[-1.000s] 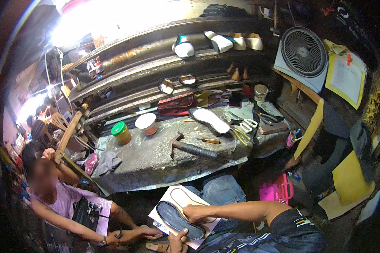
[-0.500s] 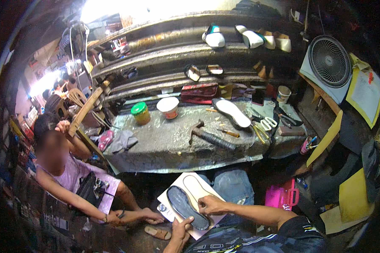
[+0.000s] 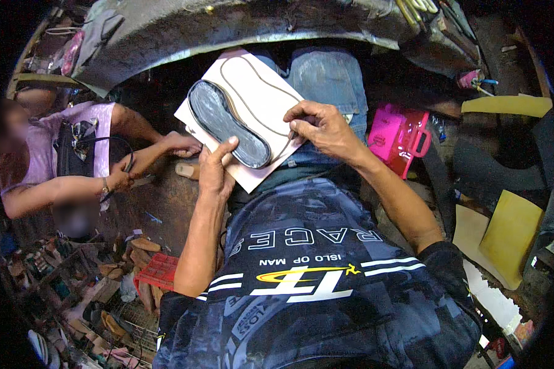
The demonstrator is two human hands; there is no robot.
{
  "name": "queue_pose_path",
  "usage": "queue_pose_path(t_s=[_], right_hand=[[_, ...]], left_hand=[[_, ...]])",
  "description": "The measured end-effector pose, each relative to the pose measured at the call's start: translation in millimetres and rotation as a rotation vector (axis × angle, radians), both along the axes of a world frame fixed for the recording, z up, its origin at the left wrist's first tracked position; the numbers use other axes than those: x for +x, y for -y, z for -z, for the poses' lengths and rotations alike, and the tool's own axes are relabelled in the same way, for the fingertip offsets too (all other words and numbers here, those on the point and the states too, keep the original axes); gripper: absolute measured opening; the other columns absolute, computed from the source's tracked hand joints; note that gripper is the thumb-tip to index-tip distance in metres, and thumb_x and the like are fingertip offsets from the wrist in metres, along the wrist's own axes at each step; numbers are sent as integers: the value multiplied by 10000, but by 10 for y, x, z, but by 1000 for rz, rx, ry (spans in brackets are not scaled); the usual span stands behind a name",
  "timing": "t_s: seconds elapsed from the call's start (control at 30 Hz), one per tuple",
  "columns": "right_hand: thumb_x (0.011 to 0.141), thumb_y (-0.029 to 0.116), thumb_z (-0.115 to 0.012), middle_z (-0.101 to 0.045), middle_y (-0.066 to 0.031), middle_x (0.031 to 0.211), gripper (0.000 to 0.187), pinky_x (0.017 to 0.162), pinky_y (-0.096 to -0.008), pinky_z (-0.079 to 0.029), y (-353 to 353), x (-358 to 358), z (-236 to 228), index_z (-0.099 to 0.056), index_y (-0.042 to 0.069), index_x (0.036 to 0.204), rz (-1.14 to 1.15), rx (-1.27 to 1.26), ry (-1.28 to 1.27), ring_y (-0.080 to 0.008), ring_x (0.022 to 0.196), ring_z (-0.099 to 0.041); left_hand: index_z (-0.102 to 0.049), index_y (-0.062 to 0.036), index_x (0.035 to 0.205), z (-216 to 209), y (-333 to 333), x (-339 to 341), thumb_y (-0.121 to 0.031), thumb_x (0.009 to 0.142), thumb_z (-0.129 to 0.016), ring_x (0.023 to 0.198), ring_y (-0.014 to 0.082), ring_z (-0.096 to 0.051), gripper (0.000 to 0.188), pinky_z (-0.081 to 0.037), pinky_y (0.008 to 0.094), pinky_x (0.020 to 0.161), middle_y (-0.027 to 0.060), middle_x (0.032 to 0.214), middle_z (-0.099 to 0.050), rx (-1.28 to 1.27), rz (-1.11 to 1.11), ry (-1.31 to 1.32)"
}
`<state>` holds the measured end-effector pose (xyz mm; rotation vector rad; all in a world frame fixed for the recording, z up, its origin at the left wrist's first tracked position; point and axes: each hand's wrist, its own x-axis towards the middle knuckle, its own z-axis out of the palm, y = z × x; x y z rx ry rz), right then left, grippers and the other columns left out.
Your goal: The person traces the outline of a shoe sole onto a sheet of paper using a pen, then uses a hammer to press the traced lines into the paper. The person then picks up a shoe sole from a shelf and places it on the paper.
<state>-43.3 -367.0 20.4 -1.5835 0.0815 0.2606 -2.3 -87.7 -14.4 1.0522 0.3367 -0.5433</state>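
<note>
A dark, greyish shoe sole (image 3: 231, 126) with a raised rim lies on a white board (image 3: 258, 89) over my lap. My left hand (image 3: 216, 166) grips the near left edge of the board, its thumb pressed on the sole's side. My right hand (image 3: 323, 129) is at the board's right edge, fingertips pinched together on a thin brown strip (image 3: 271, 77). That strip curves across the board in a sole-like loop and also runs beside the sole's edge. Whether it is fixed to the board I cannot tell.
Ahead stands a worn workbench (image 3: 258, 27) with a rounded edge. A pink plastic case (image 3: 391, 135) sits right of my knee. Yellow sheets (image 3: 511, 237) lie at the right. Another person (image 3: 61, 154) sits close on the left, above a heap of shoe parts (image 3: 108, 320).
The view has tilted down, so the bench top has left the picture. My right hand has moved outward from the sole, still pinching. My left hand keeps its hold.
</note>
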Motion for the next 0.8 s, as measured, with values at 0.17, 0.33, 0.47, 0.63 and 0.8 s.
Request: queue_pose_path(t_s=[0.17,0.33,0.47,0.63,0.8], right_hand=[[997,58,-750,-681,-116,1002,134,797,-342,-609,34,76,-102,-749,-53,1072,-264,-302,252,-199,901,-735],[877,110,-784,-703,-165,967,145,863,-483,-563,-5,155,-128,-781,13,985,-565,-632,417,-374,992,-713],[842,150,-783,-726,-145,914,106,868,-515,-545,-13,249,-55,-784,49,876,-584,-683,553,-393,980,-698],[876,175,-783,-737,-97,936,103,899,-484,-499,8,243,-16,-788,74,895,-577,-739,563,-329,1022,-662],[881,158,-789,-720,-74,945,92,924,-458,-461,-4,117,-184,-778,84,934,-513,-665,544,-295,1042,-639]], left_hand=[[-491,21,1525,-89,30,20,-44,929,-773,1286,326,-680,662,-553,513,1172,157,1396,-651,-18,-11,-61],[-495,73,1482,-93,19,14,1,919,-771,1198,301,-720,631,-593,461,1101,178,1323,-693,-36,-35,-65],[-505,68,1467,-70,7,30,10,924,-764,1165,295,-735,604,-610,442,1075,180,1316,-695,-47,-10,-55],[-517,72,1432,-56,4,45,15,931,-761,1136,291,-744,561,-623,456,1066,168,1263,-709,-45,-27,-87],[-581,27,1413,-56,0,60,-49,959,-765,1196,303,-731,496,-593,500,1117,153,1288,-721,7,-14,-103]])
